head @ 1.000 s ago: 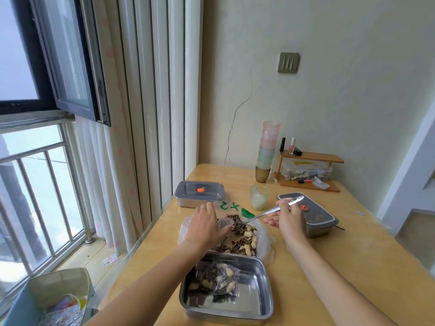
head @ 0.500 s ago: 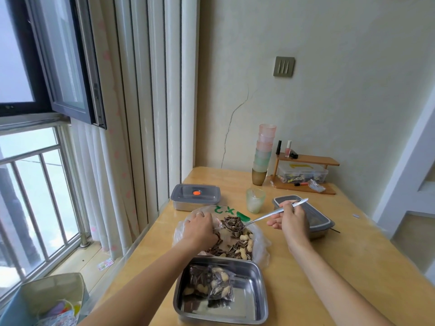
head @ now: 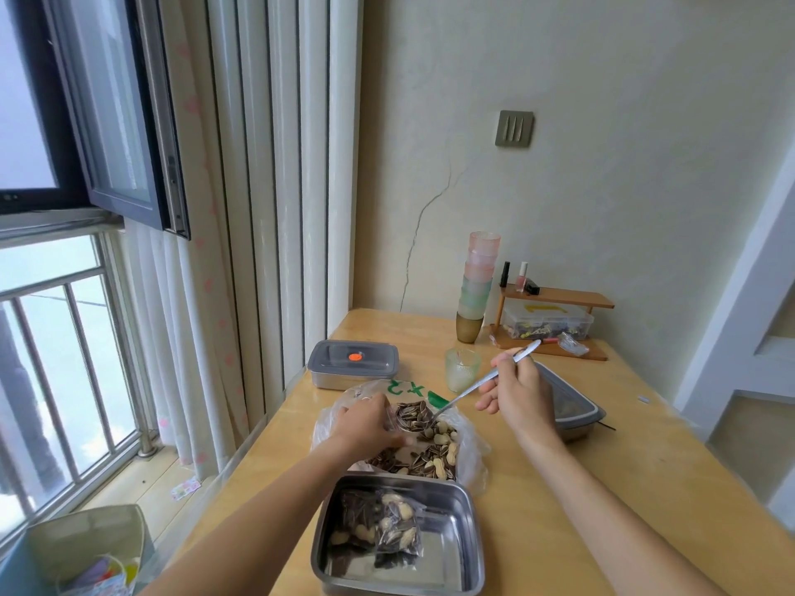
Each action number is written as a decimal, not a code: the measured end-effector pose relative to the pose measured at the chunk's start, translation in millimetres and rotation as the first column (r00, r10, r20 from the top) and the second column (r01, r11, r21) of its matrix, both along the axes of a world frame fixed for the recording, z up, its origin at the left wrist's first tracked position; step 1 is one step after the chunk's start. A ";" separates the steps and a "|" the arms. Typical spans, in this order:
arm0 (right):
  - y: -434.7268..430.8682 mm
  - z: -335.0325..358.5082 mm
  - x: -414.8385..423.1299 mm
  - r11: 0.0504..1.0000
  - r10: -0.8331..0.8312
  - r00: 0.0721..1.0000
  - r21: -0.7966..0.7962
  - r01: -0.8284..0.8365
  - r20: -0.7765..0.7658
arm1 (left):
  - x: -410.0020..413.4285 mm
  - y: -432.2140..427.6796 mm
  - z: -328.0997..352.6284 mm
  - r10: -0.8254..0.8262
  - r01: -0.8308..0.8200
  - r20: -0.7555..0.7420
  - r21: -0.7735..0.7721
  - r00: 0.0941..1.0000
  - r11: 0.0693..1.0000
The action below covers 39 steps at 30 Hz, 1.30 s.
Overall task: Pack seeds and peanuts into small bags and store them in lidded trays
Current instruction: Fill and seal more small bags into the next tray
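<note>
A large clear plastic bag lies open on the wooden table, full of striped sunflower seeds and peanuts. My left hand holds a small clear bag open at the pile's left edge. My right hand grips a metal spoon whose bowl is loaded with seeds right by the small bag's mouth. In front of me an open steel tray holds filled small bags.
A lidded steel tray with an orange dot sits at the back left. Another tray with a dark lid is behind my right hand. A green glass, stacked cups and a wooden shelf stand further back.
The spoon's bowl has dipped from above the pile down to the small bag's mouth with seeds on it. My left hand stayed on the small bag. The view shifted slightly.
</note>
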State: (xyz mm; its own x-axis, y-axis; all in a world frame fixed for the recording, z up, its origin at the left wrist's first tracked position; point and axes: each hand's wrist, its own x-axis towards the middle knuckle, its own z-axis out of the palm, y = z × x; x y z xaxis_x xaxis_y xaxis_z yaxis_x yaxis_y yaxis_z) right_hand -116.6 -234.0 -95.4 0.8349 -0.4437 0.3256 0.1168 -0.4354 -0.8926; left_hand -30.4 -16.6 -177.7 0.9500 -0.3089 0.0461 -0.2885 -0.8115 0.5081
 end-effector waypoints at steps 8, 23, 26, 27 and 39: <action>10.1 7.9 -0.6 0.990 0.085 0.994 -0.122 -0.077 0.062 | 7.0 5.4 2.9 -0.040 0.040 -0.006 0.034 0.999 0.999; 46.3 34.5 1.2 0.648 0.428 0.889 -0.741 -0.176 0.163 | 0.4 -1.6 -0.5 0.029 -0.018 0.063 -0.178 0.998 0.984; 51.5 31.8 0.6 0.610 0.475 0.849 -0.782 -0.130 0.230 | 0.1 0.1 -1.2 0.038 -0.015 0.072 -0.290 0.997 0.957; 52.1 30.8 0.7 0.604 0.487 0.839 -0.788 -0.121 0.244 | -0.3 0.6 -1.3 0.033 -0.009 0.067 -0.325 0.997 0.946; 50.7 30.7 -4.5 0.651 0.498 0.828 -0.742 -0.159 0.259 | -5.4 5.0 -1.3 0.018 0.016 0.079 -0.408 0.997 0.913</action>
